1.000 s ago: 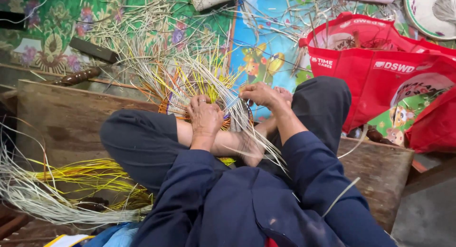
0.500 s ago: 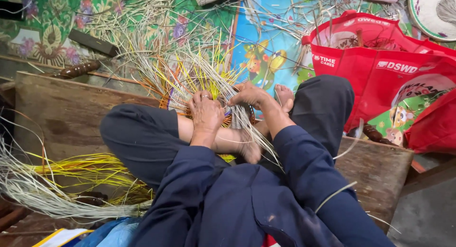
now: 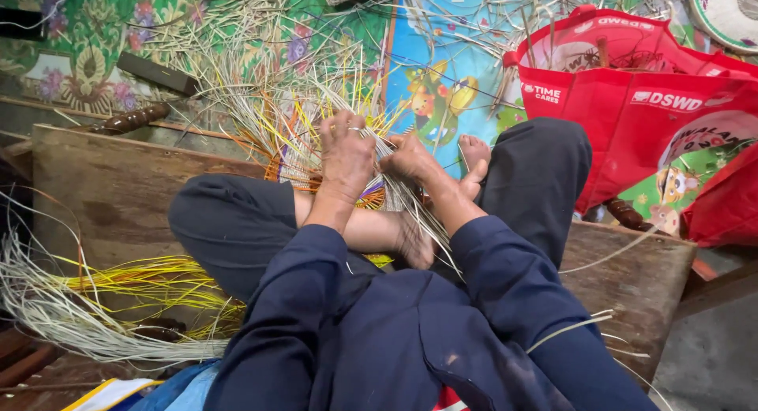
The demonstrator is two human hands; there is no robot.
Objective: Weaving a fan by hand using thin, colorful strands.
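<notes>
While left hand presses the woven base, right hand fingers pinch thin strips: light, springy, kink-prone; grip near the weave.

Sitting cross-legged, both arms in dark blue sleeves reaching forward over the lap. Left hand lying palm down, fingers curled and pressing downward, a ring showing on one finger. Right hand closing just beside it, knuckles up, fingers bent in a pinch. Bare forearms showing below pushed-up cuffs, wrists nearly touching.
</notes>
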